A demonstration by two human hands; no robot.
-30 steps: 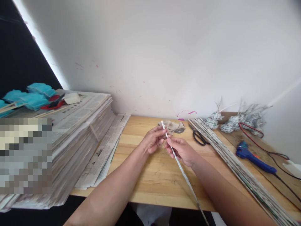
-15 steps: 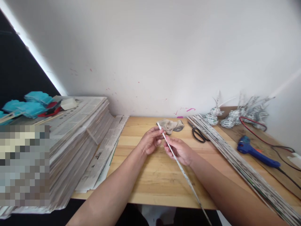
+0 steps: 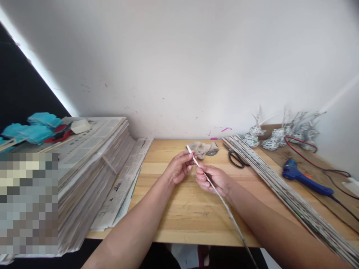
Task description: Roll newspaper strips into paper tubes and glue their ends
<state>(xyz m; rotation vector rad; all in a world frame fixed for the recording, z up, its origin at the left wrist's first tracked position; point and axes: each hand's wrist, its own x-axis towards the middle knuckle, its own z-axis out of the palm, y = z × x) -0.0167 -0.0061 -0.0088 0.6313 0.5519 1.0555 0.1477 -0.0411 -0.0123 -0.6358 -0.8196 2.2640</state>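
Note:
A long thin paper tube [image 3: 228, 212] slants from the middle of the wooden table down past its front edge. Near the upper end, my left hand [image 3: 180, 168] is closed on it, pinching it between thumb and fingers. Just to the right and slightly lower, my right hand [image 3: 213, 180] grips the same tube with curled fingers. The tube's white tip pokes out above my left fingers, beside a crumpled beige cloth [image 3: 200, 149] lying behind my hands.
Tall newspaper stack [image 3: 103, 160] at left, topped with blue packets [image 3: 42, 129]. Paper strips [image 3: 127, 179] lie beside it. To the right are black-handled scissors [image 3: 236, 158], a bundle of paper tubes [image 3: 280, 186], a blue glue gun [image 3: 308, 182] with cables, and woven paper figures [image 3: 276, 139].
My right fingers have closed further around the tube, and its lower part now passes through them. The tube's lower end has shifted slightly right. My left hand stays almost in place.

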